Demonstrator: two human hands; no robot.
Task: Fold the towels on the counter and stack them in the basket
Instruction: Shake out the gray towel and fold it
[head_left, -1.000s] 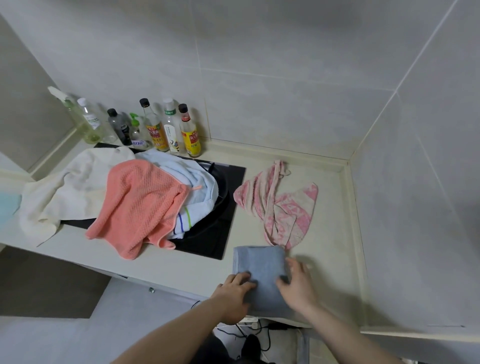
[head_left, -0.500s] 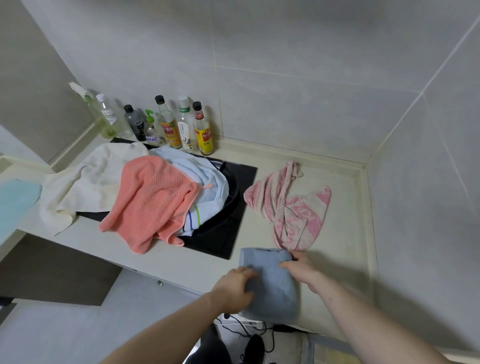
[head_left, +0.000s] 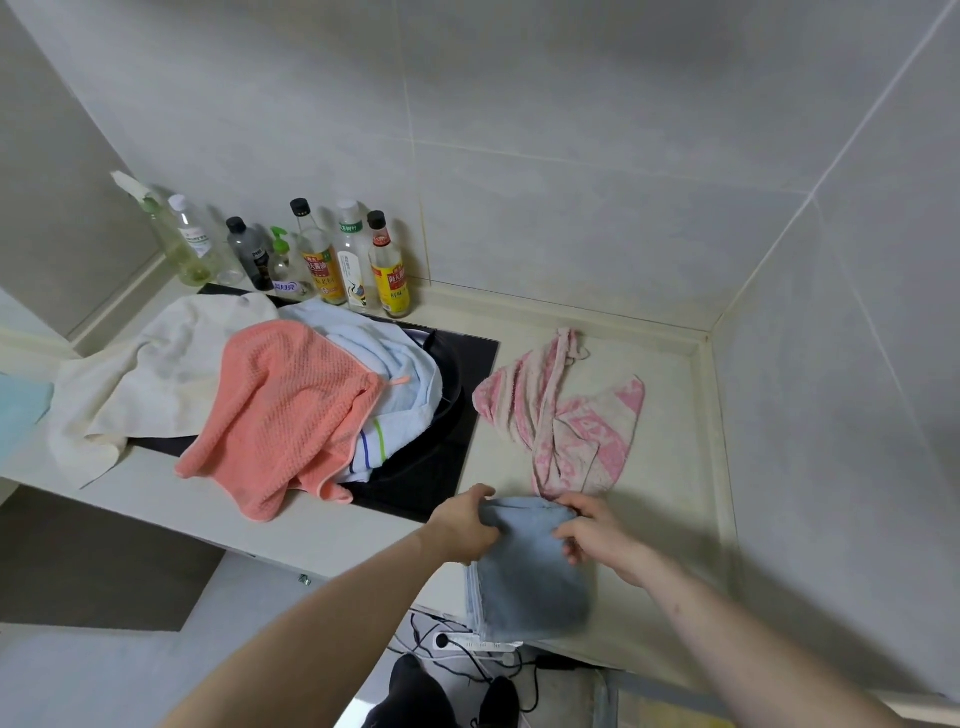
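Both hands, L (head_left: 467, 525) & R (head_left: 597, 530), fingers gripping folded blue towel's (head_left: 530, 577) far edge; long axis runs toward body, overhanging table (head_left: 670, 519) edge.

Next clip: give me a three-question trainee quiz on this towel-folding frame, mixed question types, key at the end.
1. True or false: both hands grip the folded blue towel.
2. Which towel lies just beyond it on the counter? A) orange B) pink patterned C) cream
3. Fill in: the orange towel partly covers a pale blue ____ with stripes.

Key: 1 true: left hand, right hand. 2 B: pink patterned towel. 3 towel.
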